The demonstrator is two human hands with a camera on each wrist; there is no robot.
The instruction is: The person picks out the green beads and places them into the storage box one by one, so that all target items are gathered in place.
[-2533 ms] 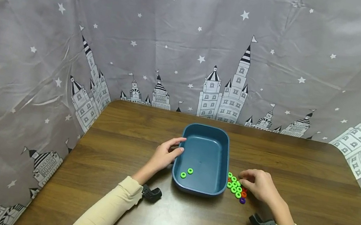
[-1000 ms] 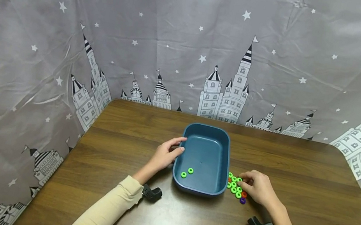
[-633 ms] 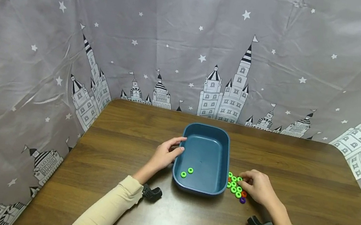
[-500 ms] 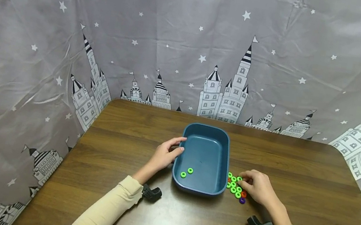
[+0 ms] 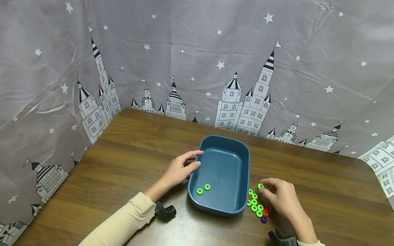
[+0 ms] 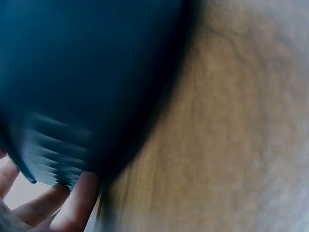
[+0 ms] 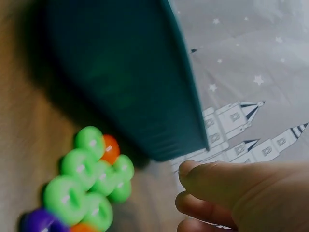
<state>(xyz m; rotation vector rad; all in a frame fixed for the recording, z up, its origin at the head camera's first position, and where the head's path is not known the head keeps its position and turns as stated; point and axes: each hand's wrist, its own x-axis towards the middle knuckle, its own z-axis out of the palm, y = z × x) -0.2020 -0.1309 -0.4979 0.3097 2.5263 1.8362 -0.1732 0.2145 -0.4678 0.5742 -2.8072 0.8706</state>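
Observation:
A dark blue plastic bin (image 5: 216, 203) stands on the table, two small green rings (image 5: 203, 189) lying on its floor. My left hand (image 5: 179, 169) grips the bin's left rim; in the left wrist view its fingers (image 6: 79, 200) press the ridged outer wall. Right of the bin, my right hand (image 5: 280, 196) pinches one green ring (image 5: 260, 186) between thumb and fingertips, raised off the pile. Below it lies a cluster of green rings (image 5: 254, 208), with a few red rings (image 5: 265, 213) and a purple ring (image 5: 263, 220). In the right wrist view the held ring is hidden behind the thumb (image 7: 207, 179).
The brown wooden table (image 5: 149, 132) reaches back to a grey curtain (image 5: 192, 53) printed with stars and castles. Each wrist carries a black strap mount (image 5: 165, 211). The bin's right wall (image 7: 135, 87) stands close beside the ring cluster.
My right hand has lifted slightly away from the cluster, taking one green ring up and a little to the left. My left hand and the bin have stayed put.

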